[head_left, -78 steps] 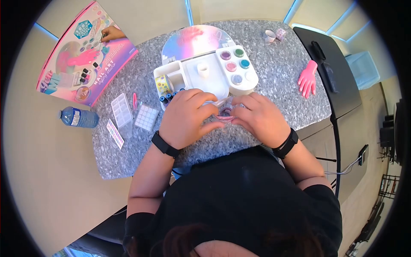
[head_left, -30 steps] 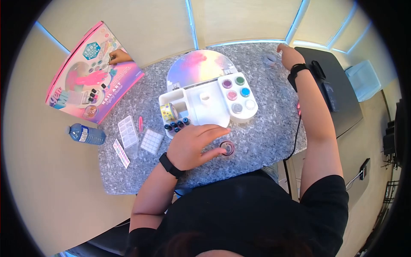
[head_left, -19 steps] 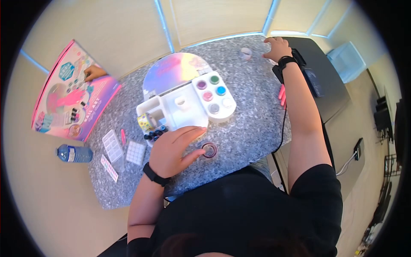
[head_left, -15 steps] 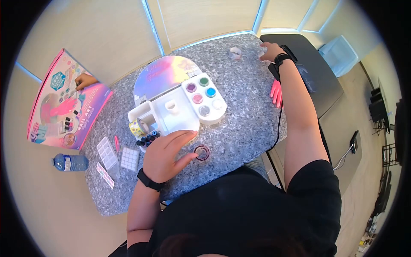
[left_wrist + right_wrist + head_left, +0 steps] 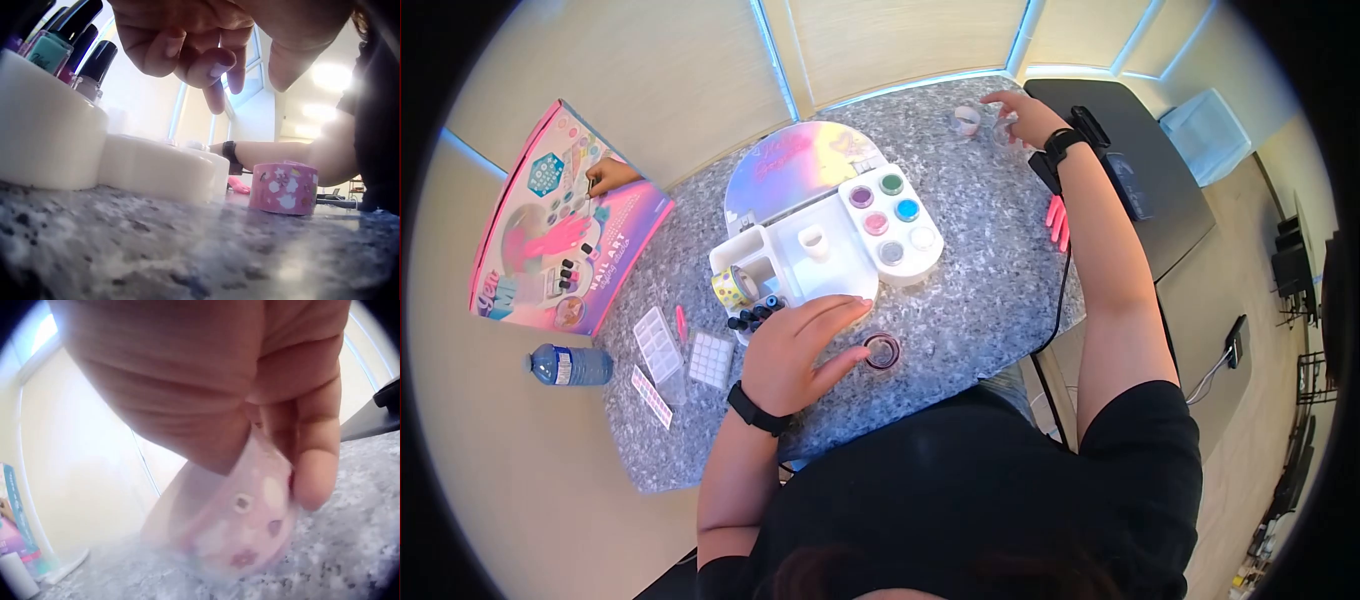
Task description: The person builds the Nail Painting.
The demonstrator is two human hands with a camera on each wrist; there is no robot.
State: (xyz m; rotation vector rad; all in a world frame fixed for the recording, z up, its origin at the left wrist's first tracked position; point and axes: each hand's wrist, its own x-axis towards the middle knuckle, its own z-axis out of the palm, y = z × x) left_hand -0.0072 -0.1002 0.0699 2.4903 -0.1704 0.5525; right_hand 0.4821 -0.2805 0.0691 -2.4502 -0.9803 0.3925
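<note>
The left hand [image 5: 785,355] hovers low by the front edge of the white case [image 5: 830,250], fingers loosely extended, holding nothing. Its thumb tip is beside a pink patterned tape roll [image 5: 882,351], which lies on the table; in the left wrist view the roll [image 5: 284,190] stands below and right of the hand [image 5: 206,37]. At the table's far right the right hand [image 5: 1035,120] grips a pale pink tape roll [image 5: 1004,128]. The right wrist view shows the thumb inside that flower-printed roll [image 5: 250,519] and a finger of the hand [image 5: 206,381] outside it.
Another roll [image 5: 966,121] stands left of the right hand. A pink model hand [image 5: 1058,222] and a black cable lie nearer. At left are a box [image 5: 570,220], a bottle [image 5: 570,365], clear trays [image 5: 658,345] and a sticker sheet [image 5: 651,397]. Polish bottles [image 5: 50,53] stand in the case.
Both hands were together at the pink roll; the right has moved to the far right and taken hold of another roll. The left has let go, leaving the pink roll on the table. The head view has shifted.
</note>
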